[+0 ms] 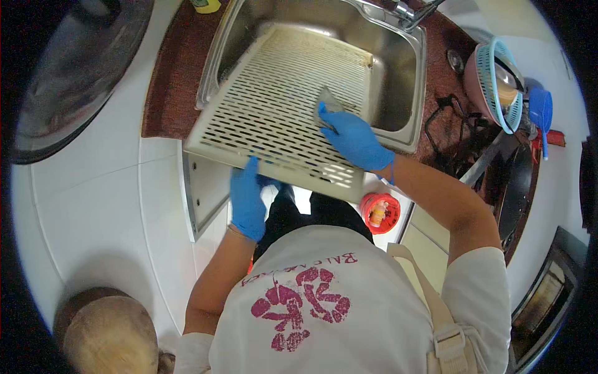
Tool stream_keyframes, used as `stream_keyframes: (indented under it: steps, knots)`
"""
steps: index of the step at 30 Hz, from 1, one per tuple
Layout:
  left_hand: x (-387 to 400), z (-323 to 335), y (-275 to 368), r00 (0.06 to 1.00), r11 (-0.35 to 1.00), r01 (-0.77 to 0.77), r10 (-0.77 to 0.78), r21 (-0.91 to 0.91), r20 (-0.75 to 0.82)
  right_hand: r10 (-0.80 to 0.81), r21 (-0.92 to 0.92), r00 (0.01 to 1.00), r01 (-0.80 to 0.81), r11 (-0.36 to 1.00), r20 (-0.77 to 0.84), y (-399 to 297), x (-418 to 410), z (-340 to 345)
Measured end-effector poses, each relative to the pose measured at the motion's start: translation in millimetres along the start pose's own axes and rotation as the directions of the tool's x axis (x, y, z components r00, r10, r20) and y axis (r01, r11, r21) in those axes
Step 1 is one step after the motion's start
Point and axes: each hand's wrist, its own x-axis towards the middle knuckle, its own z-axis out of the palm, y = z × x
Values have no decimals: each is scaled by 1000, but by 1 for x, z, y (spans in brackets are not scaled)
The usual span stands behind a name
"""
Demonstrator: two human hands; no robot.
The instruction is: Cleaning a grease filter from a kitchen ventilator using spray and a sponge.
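Note:
A large off-white slotted plastic panel (280,103) with raised edges lies tilted across the stainless steel sink (397,79), its near end jutting out over the counter's front. My right hand (357,140), in a blue glove, holds a grey scouring cloth or pad (331,100) against the slotted face, right of its middle. My left hand (247,201), also gloved in blue, grips the panel's near edge from below, with its thumb up against the rim. The rest of its fingers are partly hidden under the panel.
A faucet (406,14) stands at the sink's back right. On the reddish counter (170,93) to the right are nested pink and light-blue baskets (497,84) with dishes, a blue strainer (540,110) and a black pan (516,187). A red bin (380,212) stands on the floor.

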Motion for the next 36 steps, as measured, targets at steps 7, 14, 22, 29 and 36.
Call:
stream_keyframes:
  steps: [7, 14, 22, 29, 36]
  knots:
    - [22, 5, 5, 920, 975, -221, 209, 1, -333, 78, 6, 961, -82, 997, 265, 13, 40, 9]
    - [26, 18, -6, 877, 959, -284, 268, 19, -398, 110, 207, 986, -134, 969, 122, 121, 90, 9]
    - [27, 24, 10, 870, 932, -354, 296, -81, -394, 215, 4, 929, -227, 974, 301, 127, 94, 12]
    - [36, 82, 128, 941, 941, -339, 339, -17, -25, 468, 788, 882, -319, 527, 44, 166, 99, -64]
    - [41, 166, 203, 925, 975, -209, 171, 76, 340, 347, 640, 908, -412, 648, 234, 255, -2, -33]
